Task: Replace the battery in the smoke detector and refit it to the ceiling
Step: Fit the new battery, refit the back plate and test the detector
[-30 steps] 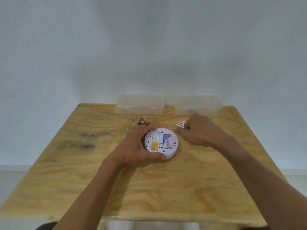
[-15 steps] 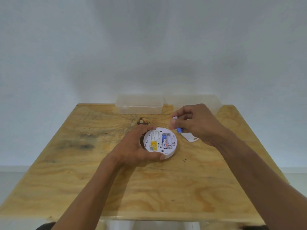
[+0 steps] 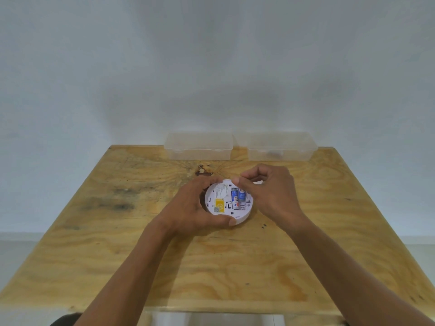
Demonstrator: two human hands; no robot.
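Observation:
The round white smoke detector [image 3: 244, 216] lies back side up on the wooden table [image 3: 117, 231], with a yellow label and an open battery bay. My left hand [image 3: 190, 208] grips its left rim, thumb at the near edge. Two blue and white batteries sit side by side in the bay, the left battery [image 3: 234, 200] lying flat. My right hand [image 3: 270, 191], fingers curled, pinches the far end of the right battery [image 3: 242, 198] with thumb and fingertips. A white detector part [image 3: 259, 182] peeks out under my right hand's fingers.
Two clear plastic boxes stand at the table's far edge, one [image 3: 199, 147] left of centre and one [image 3: 281, 148] to the right with something dark inside. Two tiny dark specks [image 3: 264, 225] lie just right of the detector. A pale wall rises behind.
My right hand lifted a blue battery from beside the white part and brought it left and down into the bay's right slot. My left hand kept its hold on the detector.

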